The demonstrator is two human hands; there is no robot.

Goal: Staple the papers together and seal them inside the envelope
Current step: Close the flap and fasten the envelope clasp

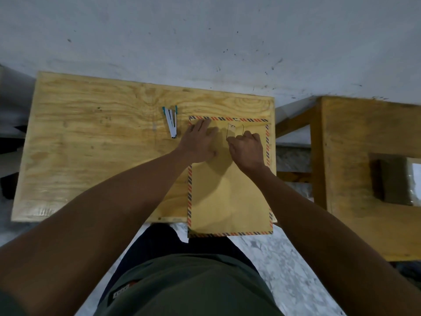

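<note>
Your right hand (pixel 247 151) has its fingers (pixel 232 139) curled in a pinch on the thin closure string (pixel 227 131) near the far end of the envelope (pixel 230 197); your left hand (pixel 200 142) lies beside it with fingers straight and spread, pressing that same end flat. The envelope, a tan one with a red-and-blue striped border, lies on the counter (pixel 91 156), its near end overhanging the counter edge toward you. Expect it to be light, thin and easily creased, and likely to slide on the wood, so keep the flat hand on it. The string is fine and limp; pinch it close to the button (pixel 232 126). No papers are visible, so they are presumably inside. The stapler (pixel 171 122) lies just left of the envelope's far corner. A small label at your waist is too blurred to read.
</note>
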